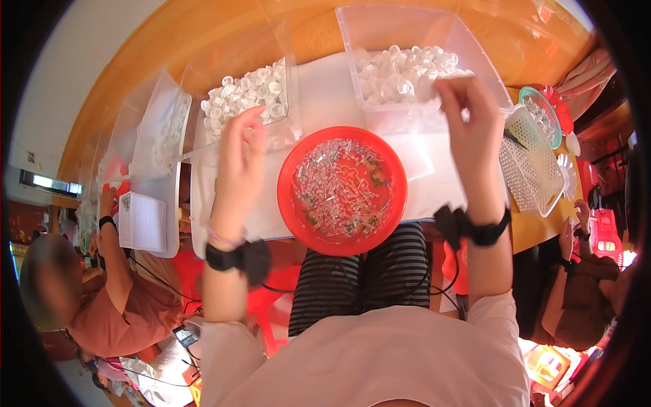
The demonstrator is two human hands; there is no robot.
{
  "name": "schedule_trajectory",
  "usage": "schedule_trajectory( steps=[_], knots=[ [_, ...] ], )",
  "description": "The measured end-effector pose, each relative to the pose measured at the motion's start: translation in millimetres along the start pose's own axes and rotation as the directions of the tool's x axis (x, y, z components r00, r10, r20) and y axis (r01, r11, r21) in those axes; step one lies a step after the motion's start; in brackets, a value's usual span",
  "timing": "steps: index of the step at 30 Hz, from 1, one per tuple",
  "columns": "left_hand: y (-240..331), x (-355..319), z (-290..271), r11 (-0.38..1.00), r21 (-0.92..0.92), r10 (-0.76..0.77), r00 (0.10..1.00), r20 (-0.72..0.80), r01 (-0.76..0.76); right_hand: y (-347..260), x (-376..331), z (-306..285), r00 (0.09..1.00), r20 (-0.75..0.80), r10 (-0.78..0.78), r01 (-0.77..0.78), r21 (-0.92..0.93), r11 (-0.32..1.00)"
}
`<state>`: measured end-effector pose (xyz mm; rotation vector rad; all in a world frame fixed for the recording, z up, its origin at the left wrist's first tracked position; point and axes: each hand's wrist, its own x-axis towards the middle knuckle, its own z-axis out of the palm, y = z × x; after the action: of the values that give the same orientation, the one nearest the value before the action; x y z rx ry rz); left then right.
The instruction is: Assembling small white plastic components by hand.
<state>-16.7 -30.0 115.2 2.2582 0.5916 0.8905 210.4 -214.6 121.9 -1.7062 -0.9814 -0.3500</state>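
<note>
Reaching both ways from the red bowl (342, 190) (parked centrally, handy): right hand (471, 122) pinching a clear piece at the right bin (420, 68), left hand (241, 159) loosely open, empty, by the left bin (247, 95).

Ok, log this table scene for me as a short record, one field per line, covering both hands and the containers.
left hand: raised, open, beside the left bin of white caps
right hand: fingers pinched at the right bin of clear caps; held item too small to tell
red bowl: centre, holds small clear pieces
white basket: far right
surface: orange table
</note>
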Motion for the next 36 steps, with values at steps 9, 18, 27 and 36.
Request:
schedule_trajectory(
  steps=[9,18,27,36],
  knots=[
    [-145,87,-52,0.858,0.483,-0.408,0.802,0.437,0.173,43,-1,0,0.952,0.109,-0.287,0.302,-0.172,0.938],
    [-170,118,-28,0.815,0.572,-0.408,0.613,0.677,-0.089,85,-138,13,0.962,0.233,0.141,-0.165,0.087,0.983],
    [-136,106,-21,0.81,0.531,-0.585,0.277,0.762,0.249,91,-140,19,0.935,0.206,0.29,-0.311,0.081,0.947],
    [-138,105,-37,0.823,0.554,-0.505,0.609,0.612,0.125,98,-140,22,0.937,0.206,0.282,-0.297,0.043,0.954]
  ],
)
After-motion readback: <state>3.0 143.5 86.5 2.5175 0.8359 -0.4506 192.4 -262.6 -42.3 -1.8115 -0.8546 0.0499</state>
